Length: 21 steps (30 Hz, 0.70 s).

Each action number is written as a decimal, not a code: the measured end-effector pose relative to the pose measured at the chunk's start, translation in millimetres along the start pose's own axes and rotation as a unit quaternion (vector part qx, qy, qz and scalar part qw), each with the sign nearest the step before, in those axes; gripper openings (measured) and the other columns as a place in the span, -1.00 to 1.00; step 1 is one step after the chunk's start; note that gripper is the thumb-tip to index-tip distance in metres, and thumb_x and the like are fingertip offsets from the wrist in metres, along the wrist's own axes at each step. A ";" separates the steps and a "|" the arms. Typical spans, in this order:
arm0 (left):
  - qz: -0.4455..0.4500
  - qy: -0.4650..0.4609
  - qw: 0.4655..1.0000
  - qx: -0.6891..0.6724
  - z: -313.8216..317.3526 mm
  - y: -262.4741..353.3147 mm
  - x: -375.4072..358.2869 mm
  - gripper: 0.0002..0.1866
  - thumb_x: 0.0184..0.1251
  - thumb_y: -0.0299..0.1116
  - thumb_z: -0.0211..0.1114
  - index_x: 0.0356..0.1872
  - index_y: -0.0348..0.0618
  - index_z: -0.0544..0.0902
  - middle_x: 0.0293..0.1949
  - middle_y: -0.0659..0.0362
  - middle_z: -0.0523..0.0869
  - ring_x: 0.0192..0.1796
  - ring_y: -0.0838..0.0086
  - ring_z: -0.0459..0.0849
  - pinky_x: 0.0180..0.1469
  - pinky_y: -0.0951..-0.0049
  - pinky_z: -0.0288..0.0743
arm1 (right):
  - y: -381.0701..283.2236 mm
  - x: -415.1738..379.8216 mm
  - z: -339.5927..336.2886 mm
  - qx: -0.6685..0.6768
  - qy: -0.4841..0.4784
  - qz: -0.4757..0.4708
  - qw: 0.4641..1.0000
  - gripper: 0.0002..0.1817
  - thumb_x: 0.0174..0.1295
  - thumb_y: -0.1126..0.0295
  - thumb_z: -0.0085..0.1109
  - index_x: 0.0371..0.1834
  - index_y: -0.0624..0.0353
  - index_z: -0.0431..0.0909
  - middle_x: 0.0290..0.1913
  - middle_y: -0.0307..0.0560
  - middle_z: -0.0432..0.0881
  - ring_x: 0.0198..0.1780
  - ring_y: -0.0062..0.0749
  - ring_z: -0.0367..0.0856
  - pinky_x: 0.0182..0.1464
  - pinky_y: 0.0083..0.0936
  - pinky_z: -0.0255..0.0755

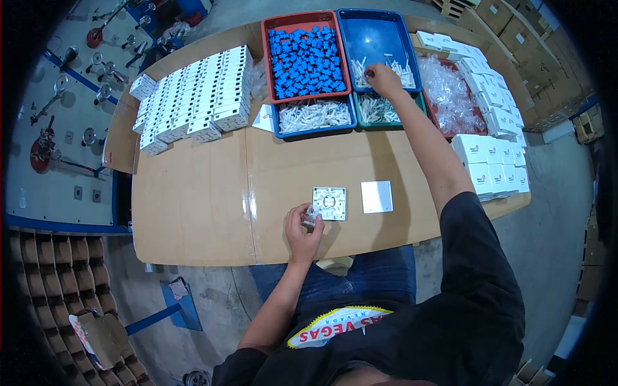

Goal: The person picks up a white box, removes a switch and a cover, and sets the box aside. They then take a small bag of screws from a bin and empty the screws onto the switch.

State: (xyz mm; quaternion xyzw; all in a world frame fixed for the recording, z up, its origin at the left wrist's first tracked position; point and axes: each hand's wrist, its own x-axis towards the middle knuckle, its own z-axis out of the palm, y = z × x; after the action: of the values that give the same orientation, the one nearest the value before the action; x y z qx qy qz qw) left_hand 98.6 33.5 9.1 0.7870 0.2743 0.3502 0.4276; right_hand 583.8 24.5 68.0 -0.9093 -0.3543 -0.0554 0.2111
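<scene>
My left hand (304,230) is closed round a small clear plastic packet (311,216), at the lower left corner of a white square plate with a round centre (329,203). To the right of that lies a plain, shiny square plate (377,197). My right hand (381,78) reaches into the large blue tray (370,37), among small white pieces (402,72); its fingers are pressed together, and anything between them is too small to make out.
A red tray (265,64) of blue parts, a smaller blue tray (278,131) and a green tray (421,108) of small pieces stand at the back. White boxes (193,96) are stacked left, more white boxes (479,151) right, beside bagged plastic (447,90).
</scene>
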 end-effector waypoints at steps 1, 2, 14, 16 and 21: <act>0.001 0.001 1.000 0.000 0.0 -0.5 -0.1 -0.64 0.18 -0.40 0.49 0.00 -0.23 0.67 -0.21 0.10 0.68 -0.21 0.27 0.60 -0.06 0.25 0.48 | 2.8 0.1 1.5 0.000 0.001 -0.001 1.000 -0.84 0.26 0.36 0.28 -0.18 0.11 0.77 -0.16 0.05 0.80 -0.05 0.03 0.77 -0.03 -0.07 0.63; 0.003 0.001 1.000 0.002 0.1 -1.7 -0.5 -0.64 0.19 -0.40 0.49 0.00 -0.23 0.67 -0.21 0.10 0.68 -0.21 0.27 0.60 -0.06 0.25 0.48 | 6.1 -0.4 2.6 0.008 -0.009 -0.004 1.000 -0.84 0.26 0.38 0.26 -0.17 0.11 0.77 -0.16 0.05 0.80 -0.05 0.01 0.77 -0.02 -0.09 0.62; 0.014 -0.006 0.999 0.030 -3.4 -2.5 0.4 -0.63 0.25 -0.47 0.48 0.07 -0.27 0.66 -0.11 0.06 0.70 -0.10 0.29 0.69 0.00 0.31 0.58 | 20.8 -16.7 -20.5 0.349 0.119 0.056 0.928 -0.83 0.29 0.40 0.41 -0.11 0.22 0.74 -0.30 -0.08 0.79 -0.22 -0.41 0.76 -0.13 -0.45 0.59; 0.010 0.014 1.000 0.016 0.9 -7.9 -2.0 -0.62 0.18 -0.38 0.51 0.02 -0.23 0.67 -0.15 0.05 0.70 -0.07 0.14 0.68 0.04 0.17 0.54 | 2.9 -47.6 -30.9 0.487 0.085 0.093 0.864 -0.82 0.40 0.41 0.36 -0.03 0.22 0.71 -0.22 -0.13 0.78 -0.23 -0.50 0.73 -0.17 -0.57 0.59; 0.017 0.030 0.999 0.015 -6.1 1.4 0.2 -0.58 0.15 -0.35 0.55 0.03 -0.18 0.67 -0.13 0.09 0.72 -0.08 0.19 0.68 0.05 0.19 0.48 | -80.8 -183.1 -39.8 0.549 -0.063 0.086 0.829 -0.83 0.40 0.42 0.35 -0.03 0.24 0.72 -0.19 -0.17 0.77 -0.25 -0.54 0.70 -0.13 -0.59 0.58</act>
State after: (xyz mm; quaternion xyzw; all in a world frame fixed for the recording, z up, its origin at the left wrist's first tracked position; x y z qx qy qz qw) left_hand 94.1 35.9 12.8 0.7872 0.2784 0.3766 0.4012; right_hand 395.9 -52.7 86.0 -0.6718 -0.2592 0.2243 0.6567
